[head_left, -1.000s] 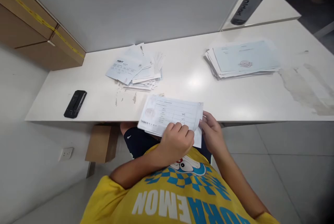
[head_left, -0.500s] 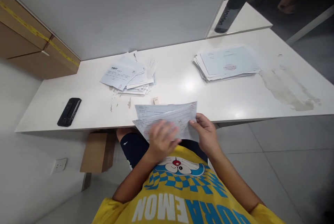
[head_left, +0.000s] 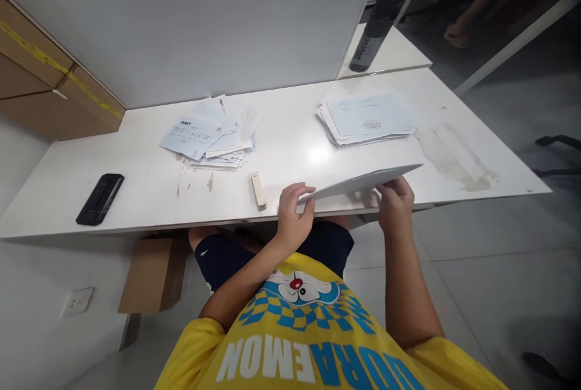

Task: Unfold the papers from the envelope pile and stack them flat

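Between my two hands is a thin sheaf of paper sheets (head_left: 358,182), tilted and seen nearly edge-on above the desk's front edge. My left hand (head_left: 295,214) is closed on its left end, thumb below and fingers above. At the right end my right hand (head_left: 396,202) pinches the sheets, its fingertips partly hidden behind them. A cream stapler (head_left: 258,191) lies on the desk left of my left hand. Farther back on the right sits a neat stack of printed papers (head_left: 370,117) with a red stamp on the top sheet.
A loose, fanned pile of papers (head_left: 195,135) lies on the white desk (head_left: 149,196), with a black phone-like device (head_left: 100,198) nearer the left end. A dark bottle (head_left: 374,33) stands behind the right stack. Cardboard boxes (head_left: 91,99) are at the far left; another box (head_left: 147,275) is under the desk.
The sheets have moved right and swung from facing me to nearly edge-on. My left hand, blurred over them before, now grips their left end. The stapler has come into full view.
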The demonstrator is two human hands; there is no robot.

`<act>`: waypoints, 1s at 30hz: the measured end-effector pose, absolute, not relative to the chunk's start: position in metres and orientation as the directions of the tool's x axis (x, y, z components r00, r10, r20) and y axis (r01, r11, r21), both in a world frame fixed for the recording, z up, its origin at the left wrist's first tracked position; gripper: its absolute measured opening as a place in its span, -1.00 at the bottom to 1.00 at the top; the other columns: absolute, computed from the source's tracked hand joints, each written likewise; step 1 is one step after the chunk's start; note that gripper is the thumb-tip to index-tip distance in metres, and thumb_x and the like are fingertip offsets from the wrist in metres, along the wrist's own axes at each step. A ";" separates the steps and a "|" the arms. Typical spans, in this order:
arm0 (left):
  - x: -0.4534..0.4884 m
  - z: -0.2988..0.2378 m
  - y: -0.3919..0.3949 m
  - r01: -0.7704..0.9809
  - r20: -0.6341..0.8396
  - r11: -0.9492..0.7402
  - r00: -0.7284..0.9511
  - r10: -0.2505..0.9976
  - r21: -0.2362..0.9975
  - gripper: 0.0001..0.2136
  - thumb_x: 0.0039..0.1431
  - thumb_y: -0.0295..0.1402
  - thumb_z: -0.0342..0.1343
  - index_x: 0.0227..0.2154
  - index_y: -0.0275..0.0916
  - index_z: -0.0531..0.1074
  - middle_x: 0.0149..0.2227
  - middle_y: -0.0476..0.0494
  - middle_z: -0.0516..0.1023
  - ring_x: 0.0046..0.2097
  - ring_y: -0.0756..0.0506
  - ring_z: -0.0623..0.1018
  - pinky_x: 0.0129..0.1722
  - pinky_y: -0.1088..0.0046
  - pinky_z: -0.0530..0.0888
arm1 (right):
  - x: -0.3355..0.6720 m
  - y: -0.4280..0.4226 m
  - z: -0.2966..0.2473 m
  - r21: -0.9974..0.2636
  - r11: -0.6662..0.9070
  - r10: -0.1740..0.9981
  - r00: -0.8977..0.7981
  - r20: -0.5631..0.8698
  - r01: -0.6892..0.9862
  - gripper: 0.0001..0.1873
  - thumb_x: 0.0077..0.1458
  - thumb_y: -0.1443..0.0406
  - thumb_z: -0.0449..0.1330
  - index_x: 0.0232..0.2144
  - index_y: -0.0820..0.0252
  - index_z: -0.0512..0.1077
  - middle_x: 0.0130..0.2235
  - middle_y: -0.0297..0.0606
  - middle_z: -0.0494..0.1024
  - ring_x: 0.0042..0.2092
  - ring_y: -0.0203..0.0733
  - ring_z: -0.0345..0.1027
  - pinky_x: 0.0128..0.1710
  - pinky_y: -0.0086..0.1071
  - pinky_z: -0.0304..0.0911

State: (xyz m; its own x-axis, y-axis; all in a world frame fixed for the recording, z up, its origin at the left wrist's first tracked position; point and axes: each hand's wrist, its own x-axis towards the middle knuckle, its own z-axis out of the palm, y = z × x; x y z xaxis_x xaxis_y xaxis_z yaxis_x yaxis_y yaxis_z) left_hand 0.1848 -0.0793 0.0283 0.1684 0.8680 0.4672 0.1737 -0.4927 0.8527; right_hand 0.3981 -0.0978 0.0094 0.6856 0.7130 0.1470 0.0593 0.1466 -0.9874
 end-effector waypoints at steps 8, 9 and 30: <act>0.164 0.059 -0.107 0.159 0.260 -0.275 0.108 0.960 0.948 -0.79 0.29 -0.15 0.00 -0.22 -0.17 0.41 -0.25 -0.15 0.56 -0.18 -0.13 0.57 -0.16 0.34 0.50 | 0.401 -0.121 0.010 -0.994 0.005 0.837 0.543 0.062 0.105 -0.78 -0.13 0.18 0.23 -0.37 0.10 0.38 -0.45 -0.37 0.41 -0.34 -0.21 0.31 -0.32 -0.38 0.24; 0.151 0.063 -0.116 0.158 0.236 -0.242 0.060 0.970 0.957 -0.77 0.28 -0.14 0.01 -0.20 -0.16 0.41 -0.25 -0.14 0.56 -0.19 -0.12 0.57 -0.19 0.36 0.50 | 0.395 -0.129 0.014 -0.992 -0.048 0.885 0.466 0.012 0.116 -0.77 -0.12 0.16 0.25 -0.36 0.09 0.40 -0.45 -0.35 0.43 -0.34 -0.19 0.33 -0.34 -0.38 0.26; 0.073 -0.006 -0.094 0.736 0.434 -0.564 0.398 0.808 0.375 -0.55 0.23 -0.52 -0.08 0.17 -0.17 0.33 0.17 -0.20 0.45 0.22 -0.21 0.38 0.18 0.12 0.33 | 0.376 -0.147 0.000 -0.887 -0.461 0.871 0.176 -0.458 -0.025 -0.68 -0.18 0.14 0.31 -0.32 0.16 0.51 -0.34 -0.23 0.60 -0.27 -0.08 0.47 -0.32 -0.32 0.34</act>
